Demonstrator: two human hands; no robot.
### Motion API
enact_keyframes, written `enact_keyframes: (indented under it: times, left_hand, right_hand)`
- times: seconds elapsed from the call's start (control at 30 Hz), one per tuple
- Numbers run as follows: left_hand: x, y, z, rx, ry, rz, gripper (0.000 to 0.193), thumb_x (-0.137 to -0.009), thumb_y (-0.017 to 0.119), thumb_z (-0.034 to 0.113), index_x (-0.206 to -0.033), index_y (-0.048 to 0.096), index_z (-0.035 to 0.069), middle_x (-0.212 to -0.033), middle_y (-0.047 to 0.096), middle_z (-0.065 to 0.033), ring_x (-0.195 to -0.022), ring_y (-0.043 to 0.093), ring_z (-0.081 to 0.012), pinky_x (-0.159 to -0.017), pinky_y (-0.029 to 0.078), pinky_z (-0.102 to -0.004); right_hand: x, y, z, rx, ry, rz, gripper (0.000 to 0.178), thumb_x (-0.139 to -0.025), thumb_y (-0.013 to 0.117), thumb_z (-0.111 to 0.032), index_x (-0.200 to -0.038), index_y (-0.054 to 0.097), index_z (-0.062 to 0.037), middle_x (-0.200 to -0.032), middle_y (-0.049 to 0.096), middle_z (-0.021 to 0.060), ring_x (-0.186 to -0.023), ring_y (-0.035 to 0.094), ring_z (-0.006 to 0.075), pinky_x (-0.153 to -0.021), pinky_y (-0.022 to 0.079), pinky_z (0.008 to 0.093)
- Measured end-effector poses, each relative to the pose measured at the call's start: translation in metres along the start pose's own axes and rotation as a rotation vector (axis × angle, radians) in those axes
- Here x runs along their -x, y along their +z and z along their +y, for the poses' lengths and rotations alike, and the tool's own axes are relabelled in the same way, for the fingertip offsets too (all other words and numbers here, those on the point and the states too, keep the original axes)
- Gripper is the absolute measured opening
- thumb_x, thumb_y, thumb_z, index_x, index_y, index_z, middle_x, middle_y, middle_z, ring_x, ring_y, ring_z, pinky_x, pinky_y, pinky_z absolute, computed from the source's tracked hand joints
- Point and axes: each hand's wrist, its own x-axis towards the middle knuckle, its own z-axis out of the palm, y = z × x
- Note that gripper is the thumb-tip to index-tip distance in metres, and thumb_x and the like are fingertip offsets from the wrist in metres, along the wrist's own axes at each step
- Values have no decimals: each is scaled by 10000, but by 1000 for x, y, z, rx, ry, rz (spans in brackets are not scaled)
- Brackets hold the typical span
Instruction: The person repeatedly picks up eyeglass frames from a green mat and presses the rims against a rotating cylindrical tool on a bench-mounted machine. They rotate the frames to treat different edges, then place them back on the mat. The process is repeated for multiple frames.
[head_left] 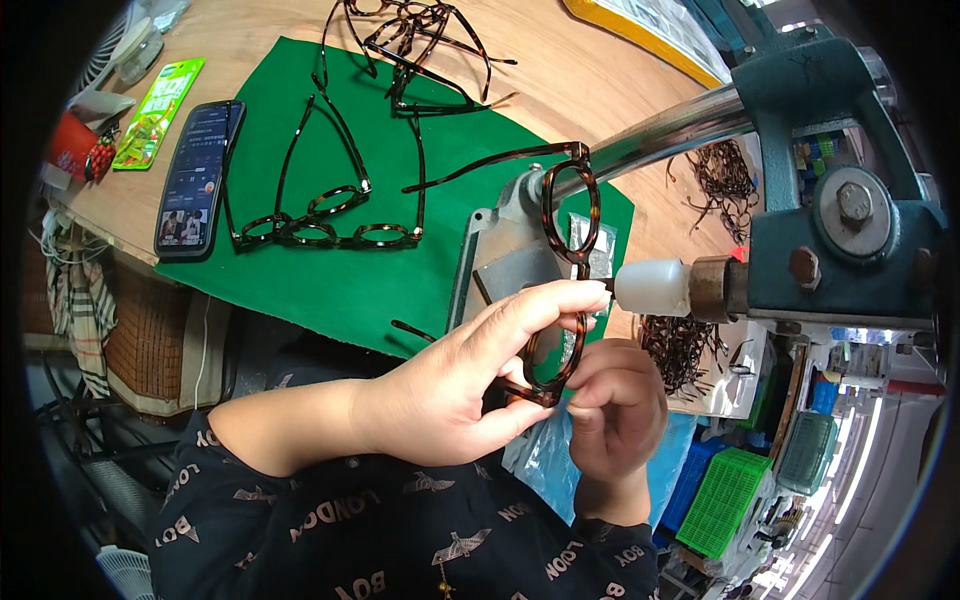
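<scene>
My left hand (500,365) is closed on a tortoiseshell eyeglass frame (549,222), turned on its side with one rim above the other. Its thumb lies by the lower end piece, and its index finger reaches the bridge. One temple of the frame sticks out to the left from the top. My right hand (620,405) is curled beside the lower rim, fingertips pressed together; whatever they hold is hidden. Just right of the bridge is the white plastic tip (652,288) of a green metal bench press (845,270).
More tortoiseshell frames (330,235) lie on the green mat (340,300), with others stacked at the far edge. A phone (200,180) and a green packet (160,112) sit at left. Piles of loose temples (685,350) flank the press. Green baskets (725,500) stand lower right.
</scene>
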Motion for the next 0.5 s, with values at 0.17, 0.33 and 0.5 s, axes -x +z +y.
enact_keyframes:
  times: [0.17,0.33,0.5]
  left_hand:
    - [0,-3,3,-43,5,12,737,-747,552,-124,-1385,214,28,-1402,302,-119,-1272,383,-213,-827,440,-233]
    - [1,-2,2,-54,10,26,735,-760,549,-126,-1389,198,20,-1400,298,-127,-1261,395,-219,-948,412,-296]
    - [1,-2,3,-11,-4,29,751,-766,548,-128,-1396,166,16,-1401,294,-137,-1264,393,-223,-1015,359,-334]
  right_hand:
    - [-3,0,2,54,-39,-71,116,-767,650,-30,-829,552,-35,-790,579,89,-719,579,266,-647,476,343]
    - [-4,0,3,31,-13,-78,118,-748,669,-23,-816,573,-22,-788,595,96,-730,590,262,-656,482,337]
    - [-3,2,-1,-112,143,-34,99,-730,678,1,-775,591,-12,-768,607,98,-730,595,238,-666,481,319]
